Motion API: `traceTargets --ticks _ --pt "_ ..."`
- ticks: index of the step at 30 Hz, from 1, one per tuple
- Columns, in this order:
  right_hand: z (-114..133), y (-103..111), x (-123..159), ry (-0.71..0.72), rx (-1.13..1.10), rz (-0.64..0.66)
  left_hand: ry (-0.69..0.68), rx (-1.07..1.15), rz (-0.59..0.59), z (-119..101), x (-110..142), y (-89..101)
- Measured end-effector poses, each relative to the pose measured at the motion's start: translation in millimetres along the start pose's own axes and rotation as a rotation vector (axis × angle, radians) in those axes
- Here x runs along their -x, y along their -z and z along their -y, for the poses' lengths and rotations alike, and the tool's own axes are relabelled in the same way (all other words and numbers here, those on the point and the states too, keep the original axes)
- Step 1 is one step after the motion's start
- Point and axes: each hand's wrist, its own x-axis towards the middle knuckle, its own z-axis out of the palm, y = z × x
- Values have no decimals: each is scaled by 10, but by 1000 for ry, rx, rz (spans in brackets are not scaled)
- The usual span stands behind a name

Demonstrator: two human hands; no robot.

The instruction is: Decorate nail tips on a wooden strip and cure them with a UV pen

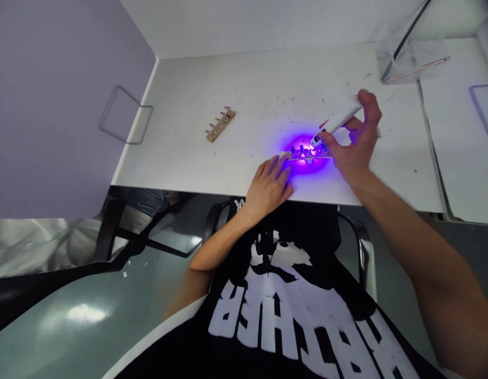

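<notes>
My right hand is closed around a slim white handheld UV lamp, tilted with its lit head down to the left. Its purple light falls on a nail-tip stand, a narrow strip bearing several small upright nail tips. The lamp head is right above the tips and hides part of the row. My left hand lies palm down on the table, fingers stretched and slightly apart, fingertips at the strip's left end. Whether they press on it is hard to see. Farther left, a second nail-tip stand with several pale pinkish tips sits untouched.
The white tabletop has small dark marks. A clear box stands at the back right, a thin rod beside it. Wire handles are at the left beside a lilac panel. A seam divides the table at right.
</notes>
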Motion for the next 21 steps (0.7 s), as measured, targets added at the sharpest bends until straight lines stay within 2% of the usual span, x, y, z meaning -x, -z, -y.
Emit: traceTargets --ticks 5,13,21 --pt "47 29 -11 20 8 -40 7 13 10 -6 -6 10" --pt "23 12 0 34 -87 -39 10 15 18 -9 -1 8" --pt "95 13 -2 -9 -66 -8 5 12 -6 -12 -3 -3"
